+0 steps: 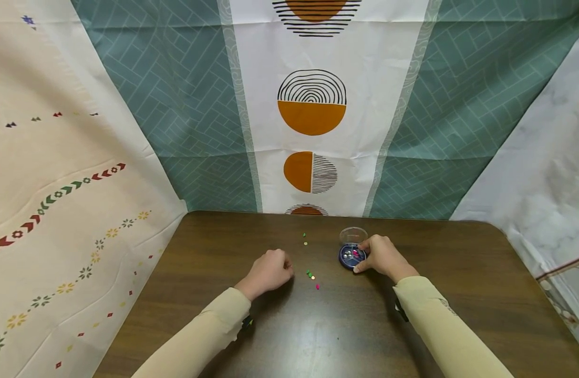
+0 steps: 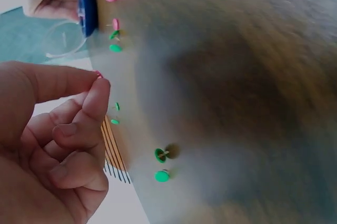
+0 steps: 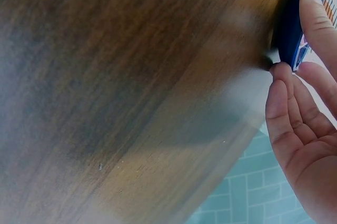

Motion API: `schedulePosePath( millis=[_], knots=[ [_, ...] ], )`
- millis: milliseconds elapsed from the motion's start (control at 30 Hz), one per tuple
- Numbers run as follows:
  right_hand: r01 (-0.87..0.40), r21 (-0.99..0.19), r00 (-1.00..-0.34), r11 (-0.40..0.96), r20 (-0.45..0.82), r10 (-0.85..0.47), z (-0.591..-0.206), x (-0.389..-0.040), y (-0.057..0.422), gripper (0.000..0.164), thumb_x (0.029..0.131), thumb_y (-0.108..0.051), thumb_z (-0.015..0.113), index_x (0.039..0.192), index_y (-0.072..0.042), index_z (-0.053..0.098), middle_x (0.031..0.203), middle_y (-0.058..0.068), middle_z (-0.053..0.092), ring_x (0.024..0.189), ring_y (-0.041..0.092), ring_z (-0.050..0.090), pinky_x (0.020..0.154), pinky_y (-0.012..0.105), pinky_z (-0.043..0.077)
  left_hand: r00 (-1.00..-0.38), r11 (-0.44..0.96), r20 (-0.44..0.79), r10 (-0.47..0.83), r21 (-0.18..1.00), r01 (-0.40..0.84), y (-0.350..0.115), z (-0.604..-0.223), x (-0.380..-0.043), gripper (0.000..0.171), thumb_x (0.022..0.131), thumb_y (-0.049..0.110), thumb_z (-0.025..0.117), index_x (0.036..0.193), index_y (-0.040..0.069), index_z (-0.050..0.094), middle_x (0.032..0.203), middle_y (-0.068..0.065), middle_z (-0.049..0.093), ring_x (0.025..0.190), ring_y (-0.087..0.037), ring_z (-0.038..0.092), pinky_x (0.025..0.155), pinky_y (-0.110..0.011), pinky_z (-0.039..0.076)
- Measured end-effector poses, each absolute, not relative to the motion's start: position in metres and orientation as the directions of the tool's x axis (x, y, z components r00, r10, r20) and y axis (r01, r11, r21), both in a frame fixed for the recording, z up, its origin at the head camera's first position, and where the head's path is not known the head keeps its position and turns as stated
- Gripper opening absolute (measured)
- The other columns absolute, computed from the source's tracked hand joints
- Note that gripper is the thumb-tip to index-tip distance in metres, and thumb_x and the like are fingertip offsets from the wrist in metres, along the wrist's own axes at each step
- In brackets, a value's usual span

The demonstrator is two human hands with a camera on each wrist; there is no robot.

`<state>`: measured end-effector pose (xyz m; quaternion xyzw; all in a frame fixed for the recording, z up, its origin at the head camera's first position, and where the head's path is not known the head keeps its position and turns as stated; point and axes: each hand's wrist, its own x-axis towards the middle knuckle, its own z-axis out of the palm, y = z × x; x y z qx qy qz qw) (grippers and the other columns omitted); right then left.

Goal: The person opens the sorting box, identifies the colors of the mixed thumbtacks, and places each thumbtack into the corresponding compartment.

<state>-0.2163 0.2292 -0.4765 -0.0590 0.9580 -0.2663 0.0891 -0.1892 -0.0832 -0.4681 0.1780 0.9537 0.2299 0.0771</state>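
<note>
My left hand [image 1: 269,271] is over the table, left of the scattered thumbtacks. In the left wrist view, its thumb and forefinger pinch a small pink thumbtack [image 2: 98,74], mostly hidden by the fingertips. My right hand [image 1: 384,257] grips the rim of a round blue case [image 1: 349,261], which rests on the table. The case's clear lid [image 1: 353,235] stands open at the back, and silvery and pink pieces lie in its compartments. Between the hands lie green thumbtacks [image 2: 162,176] and a pink thumbtack [image 1: 318,286].
The brown wooden table [image 1: 299,336] runs back to a hanging patterned curtain [image 1: 313,115]. A green thumbtack [image 1: 304,234] and a pale one [image 1: 306,243] lie farther back. Patterned white cloth [image 1: 72,236] hangs along the left side.
</note>
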Motion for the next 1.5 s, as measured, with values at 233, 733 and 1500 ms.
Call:
schedulePosePath(
  millis=[233,733,1500],
  knots=[
    [-0.063,-0.526,-0.977,0.848,-0.142,-0.160,-0.477,-0.217,0.230,0.072,0.050,-0.037,0.090,0.109,-0.003,0.069,0.108,0.014,0.069,0.100,0.027,0.063,0.088,0.044,0.049,-0.938,0.775,-0.046,0.343,0.579,0.255,-0.076,-0.461,-0.201,0.015,0.087,0.019,0.059,0.081,0.014,0.071,0.071,0.008,0.064,0.056,-0.009,0.050,0.051,-0.027,0.041],
    [-0.059,-0.520,-0.972,0.852,-0.166,-0.169,-0.475,-0.219,0.230,0.073,0.051,-0.037,0.089,0.112,-0.003,0.068,0.111,0.015,0.068,0.102,0.026,0.062,0.087,0.043,0.050,-0.939,0.598,-0.023,0.344,0.776,0.200,-0.050,-0.450,-0.219,0.015,0.090,0.019,0.057,0.082,0.016,0.070,0.093,-0.007,0.071,0.067,-0.012,0.052,0.062,-0.027,0.043],
    [-0.060,-0.530,-0.977,0.846,-0.144,-0.160,-0.475,-0.216,0.228,0.072,0.051,-0.036,0.090,0.110,-0.001,0.069,0.105,0.013,0.070,0.095,0.022,0.064,0.083,0.040,0.052,-0.943,0.630,0.062,0.328,0.729,0.267,0.042,-0.452,-0.236,0.016,0.092,0.026,0.056,0.087,0.017,0.068,0.074,0.008,0.063,0.058,-0.008,0.051,0.049,-0.025,0.040]
  ],
)
